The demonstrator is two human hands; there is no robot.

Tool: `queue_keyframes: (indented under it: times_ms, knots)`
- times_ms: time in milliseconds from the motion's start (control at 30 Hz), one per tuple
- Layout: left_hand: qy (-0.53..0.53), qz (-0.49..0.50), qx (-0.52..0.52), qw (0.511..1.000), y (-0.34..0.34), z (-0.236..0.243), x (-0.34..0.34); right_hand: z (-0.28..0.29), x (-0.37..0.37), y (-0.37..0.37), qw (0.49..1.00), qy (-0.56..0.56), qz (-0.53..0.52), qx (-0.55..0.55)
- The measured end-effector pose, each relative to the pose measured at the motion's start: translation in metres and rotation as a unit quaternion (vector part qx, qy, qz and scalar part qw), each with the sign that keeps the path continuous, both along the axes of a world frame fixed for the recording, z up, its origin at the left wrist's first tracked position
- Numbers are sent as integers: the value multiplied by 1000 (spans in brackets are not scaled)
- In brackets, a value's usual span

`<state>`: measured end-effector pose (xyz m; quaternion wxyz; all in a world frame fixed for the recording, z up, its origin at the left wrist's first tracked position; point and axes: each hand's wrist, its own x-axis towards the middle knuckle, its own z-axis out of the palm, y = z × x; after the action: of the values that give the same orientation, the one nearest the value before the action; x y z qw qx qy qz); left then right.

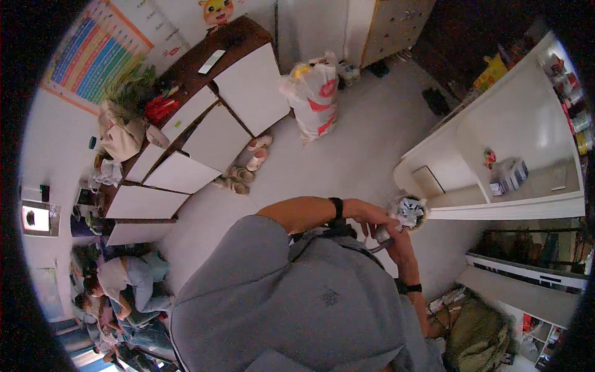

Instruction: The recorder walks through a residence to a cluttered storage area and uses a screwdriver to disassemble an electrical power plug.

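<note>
- At the right, near the low end of the white shelf (496,208), both hands meet at a small round container (409,212) stuffed with crumpled paper.
- The left hand (372,218) curls around it from the left side.
- The right hand (396,239) pinches it from below; a steady support there seems wise.

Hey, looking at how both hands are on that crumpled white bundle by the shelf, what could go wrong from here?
1. The crumpled white bundle sits at the very corner of the white shelf; with the left hand and right hand pulling at it, it may slip off to the floor.
2. A grey cord-like piece hangs beneath the hands and might snag a finger.
3. The olive bag lies close by the person's right side, a possible trip hazard.
</note>
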<state>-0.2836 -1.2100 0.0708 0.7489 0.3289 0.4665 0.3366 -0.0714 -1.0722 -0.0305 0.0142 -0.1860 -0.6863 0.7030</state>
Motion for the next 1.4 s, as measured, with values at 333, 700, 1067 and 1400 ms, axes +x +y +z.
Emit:
queue_keyframes:
  times_ms: [333, 700, 1067, 1400]
  knots:
    - [-25, -56, 32, 998, -142, -40, -28, 41, -35, -152, 977, -86, -31, -190]
    - [168, 187, -164, 954, -374, -147, -102, 48, -89, -212, 962, -140, 75, -223]
    - [571, 70, -7, 818, -543, -252, -51, -35, -121, -258, 974, -147, 72, -155]
    - [173, 364, 49, 914, -575, -99, -142, 27, -289, -428, 938, -248, 166, -176]
